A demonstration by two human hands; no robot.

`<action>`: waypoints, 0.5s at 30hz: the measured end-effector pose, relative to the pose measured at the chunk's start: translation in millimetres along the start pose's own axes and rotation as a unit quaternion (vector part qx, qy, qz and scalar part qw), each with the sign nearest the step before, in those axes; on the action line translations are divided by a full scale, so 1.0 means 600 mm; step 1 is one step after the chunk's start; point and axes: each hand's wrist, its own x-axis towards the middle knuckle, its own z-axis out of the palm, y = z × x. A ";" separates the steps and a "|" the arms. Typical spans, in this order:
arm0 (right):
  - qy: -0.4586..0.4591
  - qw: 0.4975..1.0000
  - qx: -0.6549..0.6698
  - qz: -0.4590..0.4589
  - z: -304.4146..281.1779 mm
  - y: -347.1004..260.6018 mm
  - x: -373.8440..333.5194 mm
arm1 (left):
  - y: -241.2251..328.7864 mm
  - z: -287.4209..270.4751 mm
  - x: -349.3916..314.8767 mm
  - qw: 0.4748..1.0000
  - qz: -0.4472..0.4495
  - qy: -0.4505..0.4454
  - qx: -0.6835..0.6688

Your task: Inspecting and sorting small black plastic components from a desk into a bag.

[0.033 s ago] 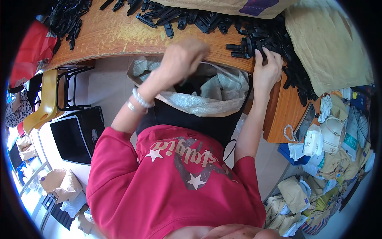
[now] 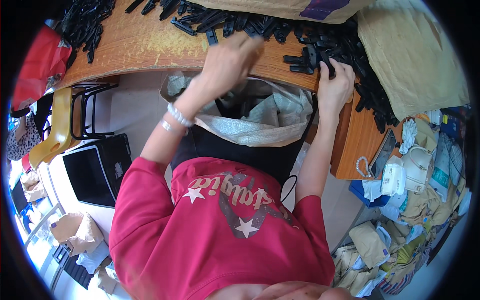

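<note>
My left hand (image 2: 231, 62) is over the table's front edge, its fingers smeared by motion, so whether it holds anything is hidden. Below it hangs an open woven sack (image 2: 240, 131) with dark things inside, at my lap. My right hand (image 2: 337, 87) rests at the table edge, thumb and fingers closed around a black plastic part (image 2: 327, 63). Beside those fingertips, several similar black parts (image 2: 300, 62) lie side by side. A long heap of black plastic parts (image 2: 255, 27) stretches along the table behind my hands.
The wooden table (image 2: 150, 42) curves around in front of me. Large brown paper bags (image 2: 415, 60) stand behind the heap and at the right. A phone (image 2: 384, 151) and a beaded bracelet (image 2: 362, 167) lie on the right wing. A yellow chair (image 2: 57, 127) is at left.
My left hand has moved up and away from the sack, toward the heap on the table. The right hand stays in nearly the same place at the black parts.
</note>
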 end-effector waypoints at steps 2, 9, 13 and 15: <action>-0.012 1.000 -0.001 -0.004 0.007 0.000 0.010 | -0.025 0.008 0.030 0.996 -0.025 0.016 0.086; 0.022 0.955 0.279 0.097 -0.033 -0.056 -0.014 | -0.045 -0.012 0.037 0.976 0.099 -0.043 0.189; -0.164 0.824 0.488 0.236 -0.029 -0.075 -0.044 | -0.039 -0.016 0.018 0.991 0.092 -0.014 0.098; -0.186 0.788 0.543 0.223 -0.009 -0.087 -0.061 | -0.033 -0.017 0.011 0.995 0.077 0.003 0.062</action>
